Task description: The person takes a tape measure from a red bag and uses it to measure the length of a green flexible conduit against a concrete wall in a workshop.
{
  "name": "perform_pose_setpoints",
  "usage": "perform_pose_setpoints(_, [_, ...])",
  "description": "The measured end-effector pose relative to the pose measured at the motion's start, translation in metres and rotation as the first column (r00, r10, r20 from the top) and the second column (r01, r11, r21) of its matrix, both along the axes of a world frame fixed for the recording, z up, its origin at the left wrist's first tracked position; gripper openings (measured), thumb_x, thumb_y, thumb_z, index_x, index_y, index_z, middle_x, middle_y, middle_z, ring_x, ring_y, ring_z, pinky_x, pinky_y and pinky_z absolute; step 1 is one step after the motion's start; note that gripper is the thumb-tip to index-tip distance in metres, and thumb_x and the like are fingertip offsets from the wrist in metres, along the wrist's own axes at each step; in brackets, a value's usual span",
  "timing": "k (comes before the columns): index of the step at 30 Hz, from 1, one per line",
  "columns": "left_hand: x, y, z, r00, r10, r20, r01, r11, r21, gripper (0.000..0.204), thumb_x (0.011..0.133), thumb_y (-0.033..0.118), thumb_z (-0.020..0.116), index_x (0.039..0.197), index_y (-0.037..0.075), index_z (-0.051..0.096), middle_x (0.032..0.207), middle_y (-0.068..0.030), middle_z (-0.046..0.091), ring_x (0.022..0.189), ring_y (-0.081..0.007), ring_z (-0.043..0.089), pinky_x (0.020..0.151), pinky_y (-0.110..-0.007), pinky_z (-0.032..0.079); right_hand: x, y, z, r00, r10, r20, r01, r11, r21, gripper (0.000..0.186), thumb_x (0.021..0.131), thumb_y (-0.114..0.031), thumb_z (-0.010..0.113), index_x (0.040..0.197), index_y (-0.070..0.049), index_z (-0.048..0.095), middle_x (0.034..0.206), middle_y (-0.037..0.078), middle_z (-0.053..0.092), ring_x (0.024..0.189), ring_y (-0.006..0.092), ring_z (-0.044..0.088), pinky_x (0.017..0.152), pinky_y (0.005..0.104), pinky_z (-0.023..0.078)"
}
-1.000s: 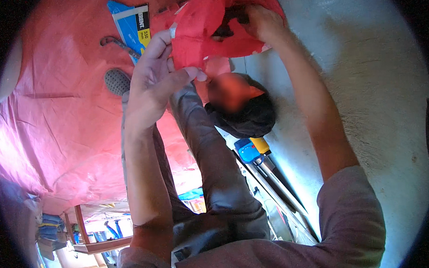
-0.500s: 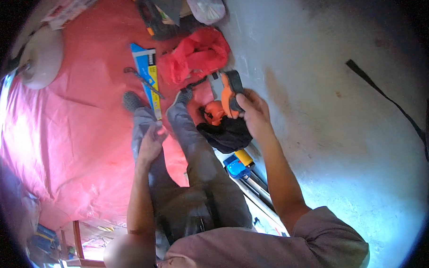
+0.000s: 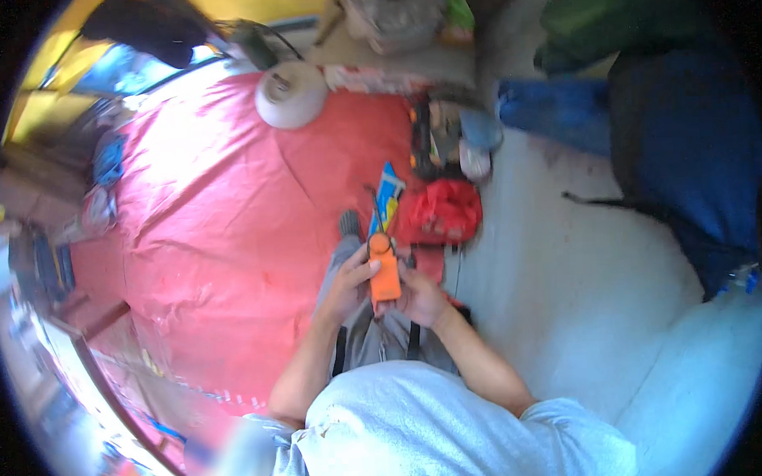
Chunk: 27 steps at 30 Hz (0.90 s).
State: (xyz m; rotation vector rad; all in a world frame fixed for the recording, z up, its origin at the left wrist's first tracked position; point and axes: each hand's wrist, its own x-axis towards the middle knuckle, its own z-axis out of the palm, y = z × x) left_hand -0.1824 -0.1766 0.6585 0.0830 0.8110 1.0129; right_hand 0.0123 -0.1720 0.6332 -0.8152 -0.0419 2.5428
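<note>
Low in front of my body, my left hand (image 3: 349,283) and my right hand (image 3: 421,294) grip an orange tool with a rounded, dark-rimmed top (image 3: 385,278), one hand on each side; its exact kind is blurred. Just beyond it lies a blue and yellow triangular package (image 3: 388,192) with a dark slender item alongside. A crumpled red bag (image 3: 447,210) lies to the right of the package. My legs and one grey shoe (image 3: 349,224) show below and beside the hands.
A red sheet (image 3: 205,244) covers the floor. Farther ahead are a round white container (image 3: 290,97), a black case with orange parts (image 3: 424,140) and a grey bag (image 3: 394,11). Blue fabric items (image 3: 688,143) lie on pale concrete at right. Wooden framework (image 3: 98,319) stands at left.
A second ago my right hand was at the red bag; then it held up the orange-and-black tool alone. Now both hands hold it lower, and the view has swung to show more room.
</note>
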Motion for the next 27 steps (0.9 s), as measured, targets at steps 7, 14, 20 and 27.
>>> perform_pose_setpoints(7, [0.025,-0.137,-0.009,0.632,0.17,-0.756,-0.008,0.977,0.213,0.029,0.102,0.019,0.066,0.122,-0.003,0.062,0.116,-0.0118,0.07,0.107,-0.0203,0.068,0.095,-0.034,0.054,0.022,-0.017,0.091,0.426,-0.004,0.905,-0.902,0.076,0.425,0.041,0.106,-0.036,0.07,0.12,0.002,0.075,0.108,0.015,0.08,0.088,0.0247,0.079,0.079,0.0383,0.061])
perform_pose_setpoints(14, [0.044,-0.209,0.069,0.689,0.135,-0.713,-0.122,0.99,0.069,0.046,0.108,0.036,0.065,0.134,-0.001,0.058,0.117,-0.009,0.066,0.108,-0.0148,0.063,0.092,-0.031,0.052,-0.008,-0.057,0.132,0.741,-0.03,0.671,-0.651,-0.275,0.707,0.033,0.101,-0.021,0.074,0.127,-0.001,0.072,0.11,0.02,0.077,0.099,0.0345,0.078,0.086,0.0419,0.061])
perform_pose_setpoints(20, [0.008,-0.243,0.015,0.679,0.437,-0.59,-0.353,0.899,0.261,0.053,0.116,0.047,0.047,0.137,0.0,0.059,0.12,-0.009,0.068,0.11,-0.0182,0.064,0.096,-0.036,0.052,-0.077,-0.095,0.151,0.715,-0.078,0.695,-0.631,-0.5,0.593,0.031,0.097,-0.019,0.076,0.121,0.0,0.071,0.106,0.022,0.076,0.093,0.0397,0.076,0.081,0.0467,0.06])
perform_pose_setpoints(27, [-0.088,-0.304,0.009,0.463,0.277,-0.842,-0.327,0.936,0.128,0.064,0.112,0.06,0.045,0.126,-0.001,0.062,0.121,-0.0256,0.07,0.115,-0.0362,0.07,0.099,-0.046,0.053,-0.194,-0.152,0.138,0.728,-0.115,0.676,-0.554,-0.679,0.482,0.024,0.093,-0.018,0.074,0.109,-0.002,0.07,0.097,0.021,0.076,0.087,0.0404,0.075,0.076,0.0482,0.06])
